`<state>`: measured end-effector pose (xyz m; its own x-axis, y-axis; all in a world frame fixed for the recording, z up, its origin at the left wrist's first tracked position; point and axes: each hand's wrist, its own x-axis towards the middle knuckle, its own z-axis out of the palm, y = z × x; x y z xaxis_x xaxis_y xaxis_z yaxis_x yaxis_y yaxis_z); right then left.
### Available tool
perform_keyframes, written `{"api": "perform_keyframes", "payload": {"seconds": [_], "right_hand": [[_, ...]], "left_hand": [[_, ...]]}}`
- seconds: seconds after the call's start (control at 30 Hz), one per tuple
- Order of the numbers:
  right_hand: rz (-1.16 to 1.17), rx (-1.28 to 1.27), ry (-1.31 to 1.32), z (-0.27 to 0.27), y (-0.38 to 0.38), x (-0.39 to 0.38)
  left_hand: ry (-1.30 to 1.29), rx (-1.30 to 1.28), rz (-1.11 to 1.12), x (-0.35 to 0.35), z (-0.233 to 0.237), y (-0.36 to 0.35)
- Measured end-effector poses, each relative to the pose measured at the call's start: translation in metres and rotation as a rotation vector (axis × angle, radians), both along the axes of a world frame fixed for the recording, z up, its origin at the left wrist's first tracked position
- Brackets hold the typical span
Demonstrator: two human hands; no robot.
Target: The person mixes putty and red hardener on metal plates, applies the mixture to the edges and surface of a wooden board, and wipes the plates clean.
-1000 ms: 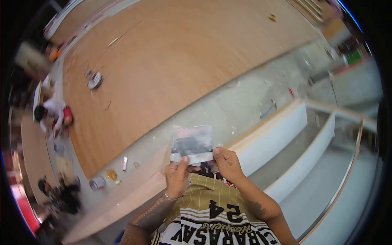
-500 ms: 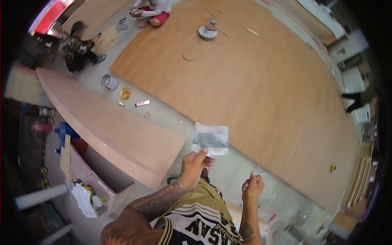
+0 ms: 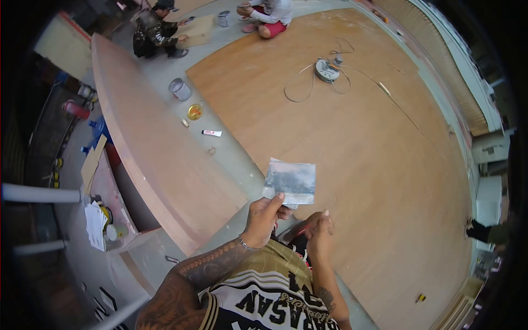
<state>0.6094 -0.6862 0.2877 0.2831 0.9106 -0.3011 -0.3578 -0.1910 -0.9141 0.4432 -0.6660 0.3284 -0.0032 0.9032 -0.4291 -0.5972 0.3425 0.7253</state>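
My left hand (image 3: 267, 217) grips a flat, rectangular sheet (image 3: 291, 181), smeared grey and white, with the thumb on its lower edge. To the right of it, my right hand (image 3: 320, 228) is closed near my lap; a thin red thing shows beside its fingers, and I cannot make out what it holds. Beyond both hands lies a wide brown wooden panel (image 3: 374, 181). Left of the sheet, on the floor, are a white tube (image 3: 212, 133), a round yellow lid (image 3: 195, 111) and a metal can (image 3: 180, 89).
A curved wooden piece (image 3: 148, 148) stands at the left. A sander-like tool (image 3: 327, 70) with a cord rests on the panel. Two people crouch at the top, one in camouflage (image 3: 151, 36), one in red shorts (image 3: 272, 27). Papers (image 3: 96, 225) lie lower left.
The view has turned, so the surroundings sit further right. My right hand has come closer to my left hand, which still holds the sheet.
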Motion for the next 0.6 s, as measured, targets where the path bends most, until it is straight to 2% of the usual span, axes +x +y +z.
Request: {"api": "perform_keyframes", "payload": {"seconds": [0.03,0.1,0.17,0.2,0.23,0.3,0.33,0.37,0.43,0.57,0.6], "right_hand": [[0.016,-0.13,0.062,-0.002,-0.003,0.003],[0.067,-0.177,0.094,-0.041,-0.004,0.016],[0.171,-0.081,-0.092,-0.089,0.004,0.029],[0.205,-0.06,0.039,-0.116,0.009,0.042],[0.196,-0.053,0.048,-0.144,0.019,0.053],[0.33,0.11,-0.176,-0.185,0.033,0.078],[0.335,0.095,-0.098,-0.194,0.044,0.097],[0.339,0.098,-0.093,-0.192,0.056,0.117],[0.386,-0.004,0.125,-0.173,0.087,0.152],[0.578,0.025,0.066,-0.139,0.206,0.235],[0.563,0.041,0.049,-0.147,0.231,0.249]], "left_hand": [[0.004,0.0,0.016,0.005,-0.01,0.0],[0.064,-0.097,0.068,0.017,-0.042,0.004],[0.07,-0.125,0.058,0.032,-0.086,0.017],[0.059,-0.124,0.101,0.042,-0.107,0.023],[0.052,-0.12,0.144,0.053,-0.13,0.029],[0.065,-0.113,0.152,0.075,-0.174,0.032],[0.048,-0.1,0.184,0.087,-0.183,0.033],[0.03,-0.072,0.226,0.097,-0.185,0.039],[0.036,-0.071,0.261,0.112,-0.172,0.044],[0.02,-0.116,0.461,0.143,-0.124,0.077],[0.0,-0.104,0.516,0.149,-0.122,0.079]]}}
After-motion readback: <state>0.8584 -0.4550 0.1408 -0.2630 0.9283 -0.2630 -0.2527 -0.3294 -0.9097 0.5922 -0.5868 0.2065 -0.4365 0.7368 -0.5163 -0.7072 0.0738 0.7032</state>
